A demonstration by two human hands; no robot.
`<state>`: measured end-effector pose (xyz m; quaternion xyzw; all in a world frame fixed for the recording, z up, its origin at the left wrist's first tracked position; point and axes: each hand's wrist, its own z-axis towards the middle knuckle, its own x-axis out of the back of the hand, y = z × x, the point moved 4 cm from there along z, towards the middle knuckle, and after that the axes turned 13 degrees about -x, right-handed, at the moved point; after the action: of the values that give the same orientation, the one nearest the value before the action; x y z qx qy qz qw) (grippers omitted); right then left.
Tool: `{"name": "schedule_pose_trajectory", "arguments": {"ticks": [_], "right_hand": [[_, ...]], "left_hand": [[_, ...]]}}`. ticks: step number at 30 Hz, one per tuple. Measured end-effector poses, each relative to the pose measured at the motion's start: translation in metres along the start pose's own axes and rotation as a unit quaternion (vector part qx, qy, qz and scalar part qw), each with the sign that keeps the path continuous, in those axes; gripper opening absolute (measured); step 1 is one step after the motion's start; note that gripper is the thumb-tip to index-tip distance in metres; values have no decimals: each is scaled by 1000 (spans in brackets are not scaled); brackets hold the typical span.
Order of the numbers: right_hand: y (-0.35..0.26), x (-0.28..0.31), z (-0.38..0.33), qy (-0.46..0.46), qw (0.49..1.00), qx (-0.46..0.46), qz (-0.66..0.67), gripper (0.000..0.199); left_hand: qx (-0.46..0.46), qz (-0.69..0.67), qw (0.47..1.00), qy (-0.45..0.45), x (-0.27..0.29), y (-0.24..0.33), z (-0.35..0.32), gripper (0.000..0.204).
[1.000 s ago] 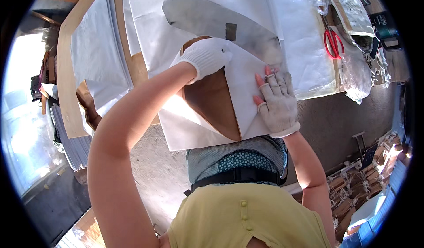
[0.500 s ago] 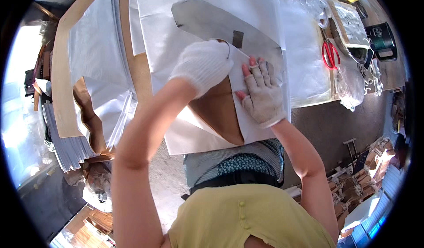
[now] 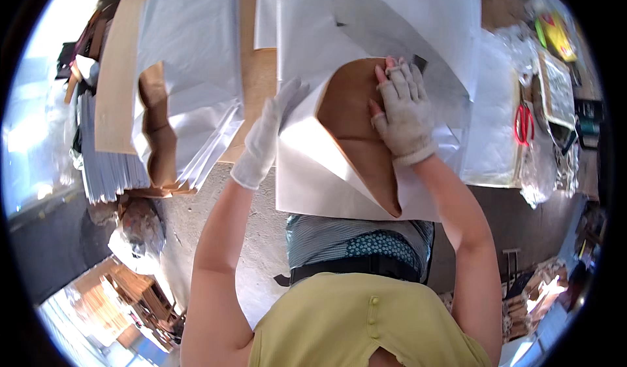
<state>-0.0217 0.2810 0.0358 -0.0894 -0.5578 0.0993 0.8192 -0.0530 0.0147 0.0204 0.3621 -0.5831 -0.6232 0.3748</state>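
A large white paper sheet or sack (image 3: pixel 366 33) with a brown inner side lies in front of me. Its near end is folded open, baring a brown pointed flap (image 3: pixel 359 125). My right hand (image 3: pixel 408 112), in a white knit glove with bare fingertips, rests flat on the flap's right part, fingers stretched. At the sack's left edge is my left hand (image 3: pixel 264 135), gloved in white, seen side-on with its fingers extended along the raised white fold. Beyond the right hand, a grey translucent shaped sheet (image 3: pixel 392 30) with a dark patch lies on the white paper.
To the left, a stack of similar white sacks (image 3: pixel 192 33) lies on the board-topped table (image 3: pixel 117 105), with brown open ends toward me. Right of the work are red-handled scissors (image 3: pixel 524 125), clear plastic bags (image 3: pixel 539 171), a yellow item (image 3: pixel 556 37) and a dark mug (image 3: pixel 590 122).
My left hand has moved from the flap's far edge out to the sack's left edge. The brown flap now spreads wider, with my right hand lying on it. The view has shifted left.
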Motion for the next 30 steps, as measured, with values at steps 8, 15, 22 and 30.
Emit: {"name": "schedule_pose_trajectory", "arguments": {"ticks": [8,15,22,30], "right_hand": [[-88,-80,-36,-301,906,-15,296,39],[-87,-61,-36,-282,938,-10,201,47],[-6,69,-8,-83,992,-17,96,35],[-34,31,-109,-306,885,279,212,39]], "left_hand": [[68,-187,979,45,11,-1,13,90],[-95,328,940,-4,-33,-1,3,78],[-127,474,871,-19,-39,-6,-2,76],[-154,579,798,-72,-49,-15,0,76]]}}
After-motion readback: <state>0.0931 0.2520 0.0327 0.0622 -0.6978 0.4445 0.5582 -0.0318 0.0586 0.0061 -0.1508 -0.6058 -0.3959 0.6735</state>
